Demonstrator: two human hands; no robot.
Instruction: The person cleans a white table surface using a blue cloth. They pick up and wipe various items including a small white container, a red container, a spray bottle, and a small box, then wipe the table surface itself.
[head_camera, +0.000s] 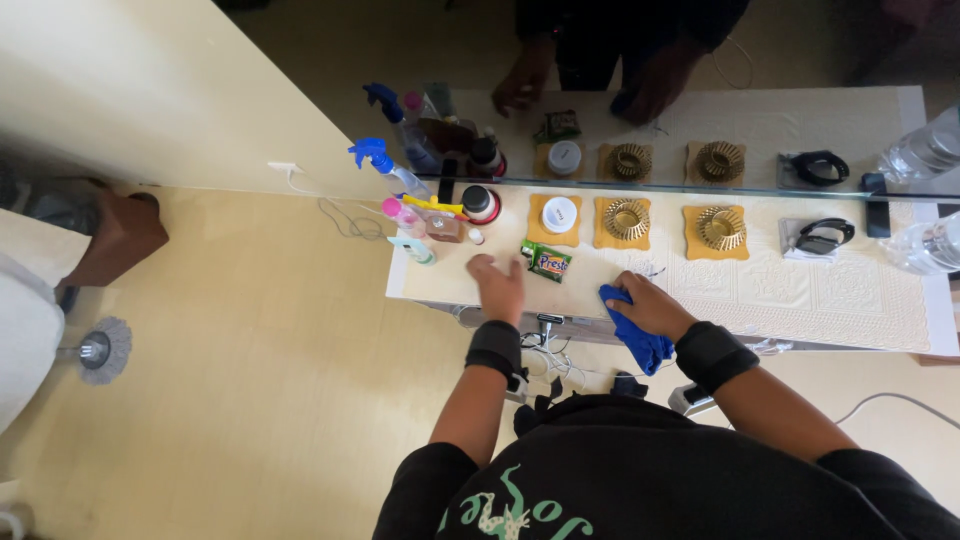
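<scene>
My right hand presses a blue cloth against the front edge of a cream dressing table; the cloth hangs over the edge. Flat on the tabletop to the left lies my left hand, fingers spread, holding nothing. A small green packet sits just right of its fingers. Both wrists wear black bands.
Behind the hands stand a blue spray bottle, small bottles, a dark jar, a white lidded jar and two gold round holders on orange mats. A black strap item and a water bottle lie right. A mirror runs behind.
</scene>
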